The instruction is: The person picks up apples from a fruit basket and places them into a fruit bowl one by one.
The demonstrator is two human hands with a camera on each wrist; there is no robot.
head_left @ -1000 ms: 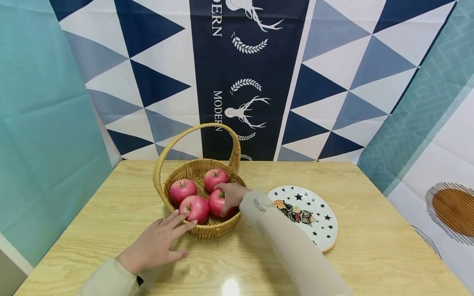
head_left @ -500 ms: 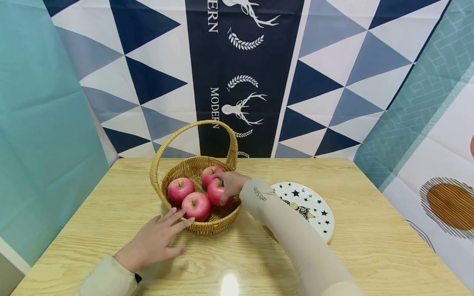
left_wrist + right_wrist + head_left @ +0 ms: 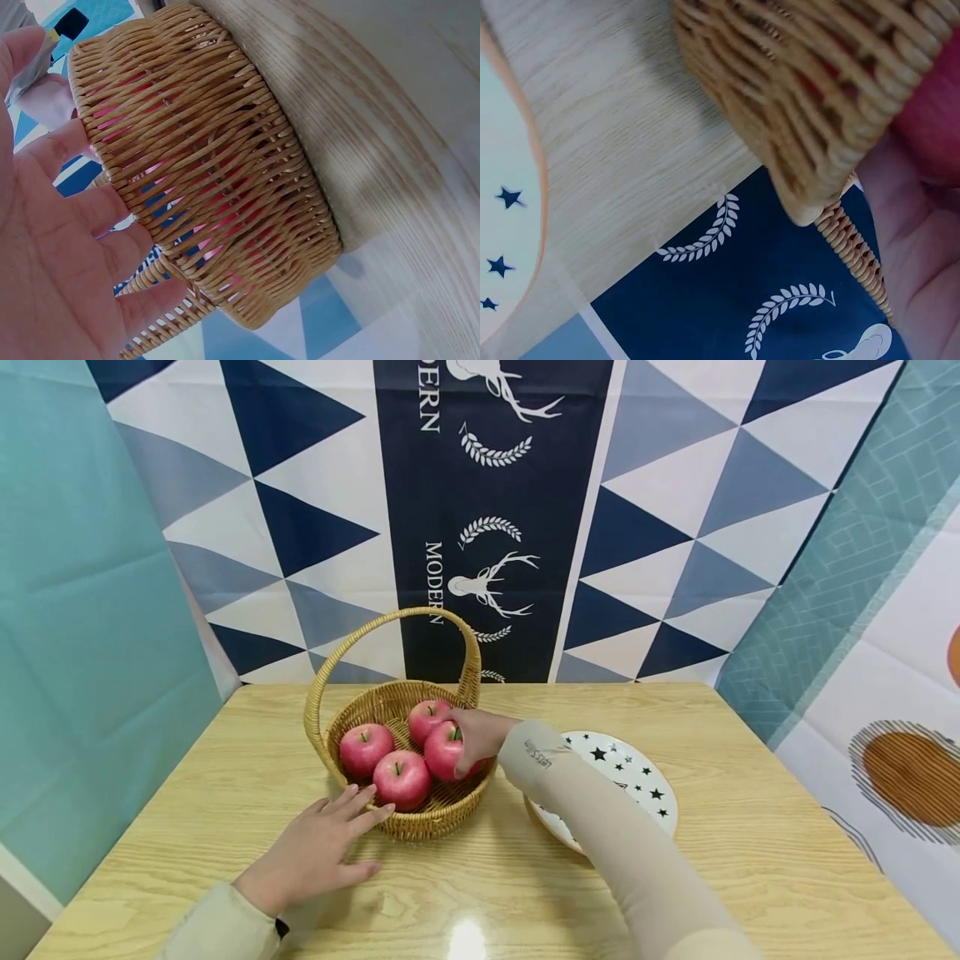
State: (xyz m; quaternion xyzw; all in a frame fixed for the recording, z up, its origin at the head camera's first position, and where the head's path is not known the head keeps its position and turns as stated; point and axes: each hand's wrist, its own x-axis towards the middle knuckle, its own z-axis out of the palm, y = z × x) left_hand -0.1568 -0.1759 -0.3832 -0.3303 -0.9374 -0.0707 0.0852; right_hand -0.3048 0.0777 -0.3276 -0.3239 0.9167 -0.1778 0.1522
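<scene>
A round wicker basket with a tall arched handle stands on the table. Several pink-red apples lie inside, among them a left apple, a front apple and a back apple. With fingers curled over its right side, my right hand grips another apple at the basket's right. My left hand is spread at the front left, its fingertips at the basket rim beside the front apple. In the left wrist view, the left hand's fingers lie along the wicker rim.
To the basket's right lies a white plate with dark stars, partly covered by my right forearm. The wooden table runs back to a patterned cloth, with a teal cloth on the left.
My right hand and its apple have shifted slightly right within the basket. The front apple has also edged right. My left hand stays at the rim while the head view has shifted a little.
</scene>
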